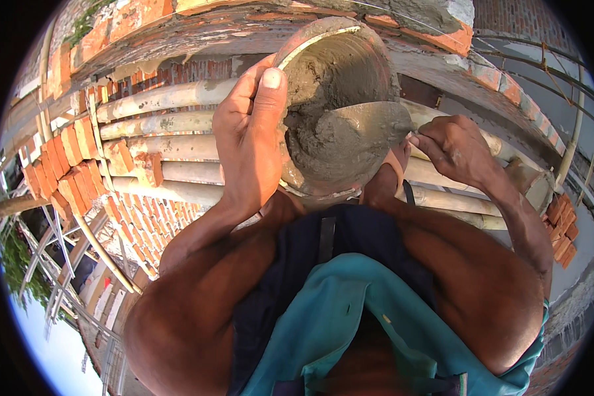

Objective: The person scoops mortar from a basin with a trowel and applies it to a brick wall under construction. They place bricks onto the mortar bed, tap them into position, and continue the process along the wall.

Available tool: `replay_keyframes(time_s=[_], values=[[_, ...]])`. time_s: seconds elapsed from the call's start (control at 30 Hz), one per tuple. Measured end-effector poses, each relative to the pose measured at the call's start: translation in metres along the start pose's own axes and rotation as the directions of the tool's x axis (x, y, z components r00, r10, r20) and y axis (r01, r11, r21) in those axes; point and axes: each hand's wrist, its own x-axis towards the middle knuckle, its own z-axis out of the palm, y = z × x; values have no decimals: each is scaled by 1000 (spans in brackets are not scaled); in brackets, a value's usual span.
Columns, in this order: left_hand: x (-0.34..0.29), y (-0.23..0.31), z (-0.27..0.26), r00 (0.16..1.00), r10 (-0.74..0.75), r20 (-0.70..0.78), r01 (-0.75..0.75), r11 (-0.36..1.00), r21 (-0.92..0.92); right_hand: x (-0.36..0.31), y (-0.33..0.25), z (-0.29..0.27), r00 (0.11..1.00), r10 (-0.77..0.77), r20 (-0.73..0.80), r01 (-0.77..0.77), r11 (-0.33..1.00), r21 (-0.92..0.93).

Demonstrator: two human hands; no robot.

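A round bucket [384, 72], its rim crusted with cement, is tilted toward me in front of my knees. Wet grey mortar [310, 135] covers its bottom and clings to the wall. My left hand [256, 125] grips the left side of the rim, thumb on top. In my right hand [457, 148], closed around a handle mostly hidden by the fingers, is a trowel. The mortar-smeared blade of that trowel [366, 125] lies across the bucket's mouth, over the mortar. My bare feet show partly behind the bucket's lower edge.
Bamboo poles [168, 123] form the platform under me, with gaps between them. Stacked red bricks [66, 165] stand at the left, and more bricks [561, 228] at the right. A brick wall [435, 33] runs along the far side. Bamboo scaffolding [574, 132] rises at the right.
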Motion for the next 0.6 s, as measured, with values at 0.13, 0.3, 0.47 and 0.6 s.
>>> replay_keyframes(time_s=[0.13,0.3,0.47,0.6], values=[[0,0,-2,997,-21,-71,28,995,101,-8,-5,29,965,-146,-219,138,989,-52],[-2,-2,-3,1000,18,-15,-18,1000,0,-9,-6,42,941,-184,-284,233,961,148],[0,-7,-19,994,23,-105,-20,999,26,-15,4,23,1000,18,23,-27,877,479],[-1,-10,-36,986,-22,-162,20,1000,-12,-38,25,8,975,202,91,-208,688,695]])
